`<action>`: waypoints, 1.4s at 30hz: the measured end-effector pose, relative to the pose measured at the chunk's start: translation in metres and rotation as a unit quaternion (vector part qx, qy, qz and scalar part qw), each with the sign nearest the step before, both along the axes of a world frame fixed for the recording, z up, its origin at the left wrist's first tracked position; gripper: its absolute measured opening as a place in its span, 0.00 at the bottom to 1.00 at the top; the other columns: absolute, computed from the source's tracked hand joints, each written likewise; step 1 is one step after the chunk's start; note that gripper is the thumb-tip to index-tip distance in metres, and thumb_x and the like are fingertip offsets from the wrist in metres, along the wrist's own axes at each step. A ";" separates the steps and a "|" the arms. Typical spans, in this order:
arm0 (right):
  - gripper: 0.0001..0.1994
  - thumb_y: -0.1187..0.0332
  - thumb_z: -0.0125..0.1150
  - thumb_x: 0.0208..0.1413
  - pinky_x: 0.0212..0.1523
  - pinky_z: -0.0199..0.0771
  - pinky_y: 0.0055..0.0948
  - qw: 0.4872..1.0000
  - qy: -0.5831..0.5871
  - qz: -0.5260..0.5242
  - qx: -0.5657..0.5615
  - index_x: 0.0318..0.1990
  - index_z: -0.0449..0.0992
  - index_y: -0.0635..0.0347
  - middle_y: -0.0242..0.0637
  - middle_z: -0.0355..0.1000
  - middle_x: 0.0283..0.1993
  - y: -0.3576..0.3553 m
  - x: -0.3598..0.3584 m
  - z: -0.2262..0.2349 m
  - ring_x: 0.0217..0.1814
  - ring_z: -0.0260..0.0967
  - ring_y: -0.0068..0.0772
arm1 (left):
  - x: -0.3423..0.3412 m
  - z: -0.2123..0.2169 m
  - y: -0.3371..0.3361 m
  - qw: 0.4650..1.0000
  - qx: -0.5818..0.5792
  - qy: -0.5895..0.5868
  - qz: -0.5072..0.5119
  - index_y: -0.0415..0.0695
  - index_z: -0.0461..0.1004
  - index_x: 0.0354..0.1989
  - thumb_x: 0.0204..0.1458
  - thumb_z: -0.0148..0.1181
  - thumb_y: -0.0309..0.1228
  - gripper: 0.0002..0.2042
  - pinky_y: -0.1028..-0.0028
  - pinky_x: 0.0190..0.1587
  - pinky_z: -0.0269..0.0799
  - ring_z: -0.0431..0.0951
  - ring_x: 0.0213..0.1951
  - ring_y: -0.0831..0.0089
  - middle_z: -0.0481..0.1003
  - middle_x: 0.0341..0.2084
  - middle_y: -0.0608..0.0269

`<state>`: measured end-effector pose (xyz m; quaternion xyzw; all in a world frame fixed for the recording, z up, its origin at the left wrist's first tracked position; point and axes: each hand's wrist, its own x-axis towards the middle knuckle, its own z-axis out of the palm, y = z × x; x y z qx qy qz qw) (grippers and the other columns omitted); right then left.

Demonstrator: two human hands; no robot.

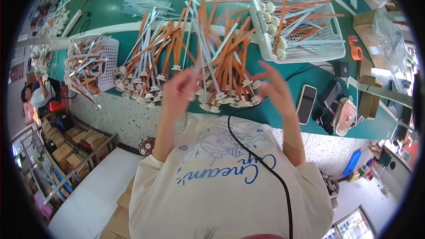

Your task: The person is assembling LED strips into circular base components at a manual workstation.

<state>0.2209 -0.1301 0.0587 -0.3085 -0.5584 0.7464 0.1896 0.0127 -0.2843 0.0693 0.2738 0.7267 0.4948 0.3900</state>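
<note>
My left hand (pixel 178 89) is at the near side of a pile of orange and silver flat strips (pixel 179 40). Its thumb and fingers come together next to a pale strip; what they pinch is blurred. On the right side of the same pile, my right hand (pixel 276 89) has its fingers apart, with the thumb near the cream round discs (pixel 254 84) at the strip ends. Many of these disc ends face me along the table's near edge. No held piece shows in my right hand.
A white perforated basket (pixel 316 55) with more strips and discs stands at the far right. Another white basket (pixel 110 62) is on the left. A phone (pixel 306 104), an orange tape dispenser (pixel 355 48) and a pink pouch (pixel 345 116) lie right. Clear plastic bags (pixel 148 5) lie behind.
</note>
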 end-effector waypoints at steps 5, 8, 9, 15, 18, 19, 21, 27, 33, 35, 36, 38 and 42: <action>0.10 0.71 0.42 0.53 0.20 0.62 0.17 0.997 -0.068 0.013 -0.025 0.42 0.65 0.64 0.37 0.66 0.33 -0.002 -0.034 0.015 0.21 0.61 0.19 | 0.061 0.004 0.040 0.972 0.113 0.073 -0.195 0.39 0.66 0.44 0.45 0.50 0.22 0.14 0.79 0.34 0.65 0.71 0.35 0.72 0.71 0.34 0.59; 0.08 0.69 0.44 0.54 0.18 0.60 0.17 0.986 -0.037 -0.163 0.020 0.36 0.66 0.64 0.36 0.67 0.29 0.047 -0.016 -0.003 0.21 0.61 0.20 | 0.047 -0.002 0.041 0.970 0.110 0.169 -0.135 0.40 0.64 0.46 0.43 0.53 0.24 0.18 0.73 0.46 0.60 0.66 0.45 0.63 0.66 0.43 0.54; 0.08 0.69 0.44 0.53 0.18 0.62 0.17 0.975 -0.043 -0.213 0.046 0.36 0.66 0.64 0.35 0.66 0.29 0.068 -0.009 -0.011 0.21 0.62 0.20 | 0.033 -0.018 0.032 0.967 0.088 0.218 -0.095 0.40 0.64 0.46 0.44 0.53 0.25 0.18 0.72 0.46 0.60 0.66 0.45 0.63 0.66 0.43 0.54; 0.12 0.69 0.51 0.49 0.21 0.68 0.17 0.976 -0.077 -0.205 0.005 0.39 0.63 0.66 0.34 0.66 0.27 0.128 0.010 -0.025 0.23 0.65 0.21 | -0.053 -0.115 -0.025 0.901 -0.125 0.414 -0.025 0.40 0.61 0.47 0.44 0.53 0.29 0.20 0.66 0.43 0.62 0.66 0.43 0.55 0.65 0.42 0.51; 0.19 0.73 0.55 0.44 0.20 0.69 0.18 0.967 -0.151 -0.196 0.056 0.43 0.58 0.68 0.35 0.66 0.26 0.152 0.030 -0.044 0.20 0.65 0.22 | -0.049 -0.113 -0.023 0.875 -0.180 0.449 -0.011 0.41 0.63 0.44 0.41 0.54 0.29 0.19 0.61 0.40 0.62 0.68 0.38 0.54 0.68 0.37 0.52; 0.18 0.75 0.56 0.41 0.18 0.68 0.18 0.942 -0.180 -0.271 0.087 0.41 0.60 0.67 0.35 0.65 0.25 0.148 0.034 -0.042 0.18 0.64 0.21 | -0.050 -0.120 -0.023 0.872 -0.221 0.437 -0.010 0.41 0.64 0.43 0.40 0.54 0.29 0.18 0.62 0.40 0.62 0.69 0.37 0.55 0.69 0.35 0.53; 0.18 0.76 0.58 0.37 0.15 0.67 0.17 0.926 -0.180 -0.303 0.139 0.39 0.60 0.66 0.33 0.64 0.23 0.155 0.055 -0.052 0.19 0.64 0.21 | -0.052 -0.128 -0.022 0.866 -0.265 0.423 -0.003 0.42 0.65 0.41 0.40 0.54 0.29 0.17 0.62 0.39 0.63 0.70 0.35 0.56 0.70 0.33 0.55; 0.41 0.69 0.63 0.37 0.15 0.66 0.19 0.774 -0.352 -0.415 0.323 0.56 0.41 0.69 0.50 0.56 0.47 0.164 0.075 -0.045 0.20 0.65 0.23 | -0.053 -0.117 -0.020 0.914 -0.170 0.367 0.019 0.40 0.68 0.36 0.42 0.54 0.29 0.12 0.68 0.32 0.67 0.73 0.29 0.62 0.72 0.28 0.58; 0.36 0.66 0.60 0.41 0.20 0.66 0.24 0.693 -0.344 -0.412 0.482 0.56 0.47 0.64 0.44 0.60 0.46 0.144 0.081 -0.050 0.20 0.64 0.32 | -0.051 -0.130 -0.022 0.984 -0.091 0.124 0.084 0.39 0.68 0.37 0.43 0.57 0.31 0.13 0.75 0.32 0.68 0.73 0.31 0.75 0.73 0.28 0.59; 0.25 0.68 0.56 0.45 0.18 0.64 0.19 0.855 -0.194 -0.359 0.319 0.51 0.58 0.62 0.39 0.65 0.41 0.109 0.050 -0.024 0.19 0.62 0.23 | -0.040 -0.106 -0.022 0.982 0.020 0.126 0.141 0.37 0.68 0.34 0.43 0.56 0.25 0.09 0.79 0.31 0.68 0.73 0.29 0.77 0.73 0.24 0.61; 0.20 0.69 0.55 0.46 0.18 0.63 0.18 0.880 -0.207 -0.302 0.303 0.49 0.62 0.61 0.37 0.66 0.38 0.094 0.040 -0.019 0.19 0.61 0.19 | -0.036 -0.094 -0.025 0.982 0.019 0.126 0.138 0.37 0.68 0.34 0.43 0.56 0.25 0.09 0.79 0.31 0.68 0.73 0.29 0.77 0.73 0.24 0.61; 0.12 0.72 0.53 0.47 0.17 0.61 0.16 0.933 -0.193 -0.174 0.248 0.41 0.68 0.62 0.34 0.68 0.32 0.059 0.014 -0.009 0.18 0.61 0.17 | -0.025 -0.065 -0.034 0.969 -0.012 0.235 0.075 0.38 0.69 0.32 0.42 0.56 0.22 0.08 0.82 0.29 0.67 0.73 0.28 0.77 0.72 0.26 0.62; 0.15 0.70 0.53 0.47 0.23 0.62 0.17 0.984 -0.038 0.170 -0.034 0.44 0.66 0.62 0.32 0.67 0.35 -0.001 -0.038 -0.002 0.24 0.62 0.16 | 0.008 0.003 -0.032 0.941 0.049 0.317 -0.106 0.39 0.70 0.28 0.39 0.57 0.19 0.07 0.81 0.28 0.68 0.73 0.27 0.72 0.72 0.25 0.61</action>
